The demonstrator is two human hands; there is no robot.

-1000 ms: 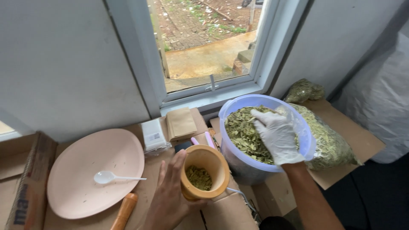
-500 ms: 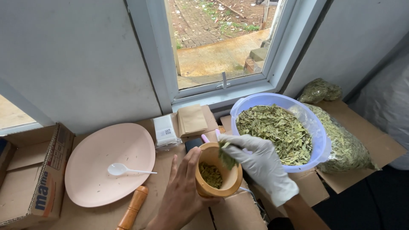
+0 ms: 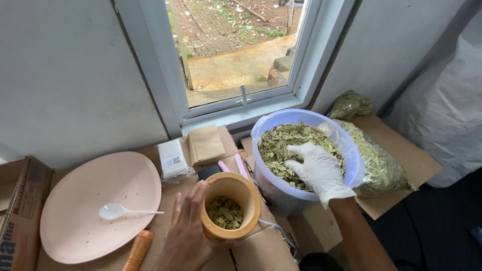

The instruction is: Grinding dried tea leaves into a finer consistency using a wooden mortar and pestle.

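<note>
A tan wooden cup [image 3: 230, 206] stands on the cardboard-covered table [image 3: 261, 248], near its front edge, holding a shallow layer of dried green leaves [image 3: 225, 213]. The bare left hand [image 3: 186, 236] is wrapped round the cup's left side, fingers closed on its wall. Just right of the cup, touching or nearly so, stands a pale blue plastic tub [image 3: 351, 150], filled close to the rim with the same dried leaves. The right hand [image 3: 320, 172], in a white glove, is down among those leaves, fingers spread and pressed into them — whether anything is pinched under it cannot be told. Behind and to the right of the tub lies a clear bag of leaves [image 3: 384, 168], with a smaller bag [image 3: 351, 104] against the wall. Left of the cup sits a large pink plate [image 3: 80, 221] with a white plastic spoon [image 3: 123, 211] lying on it; a wooden handle [image 3: 136, 249] lies at the plate's lower edge. Behind the cup — brown paper packets [image 3: 207, 143], a small white box [image 3: 172, 159], and two pink pens [image 3: 236, 166]. A cardboard box [image 3: 20, 211] stands at the far left.
</note>
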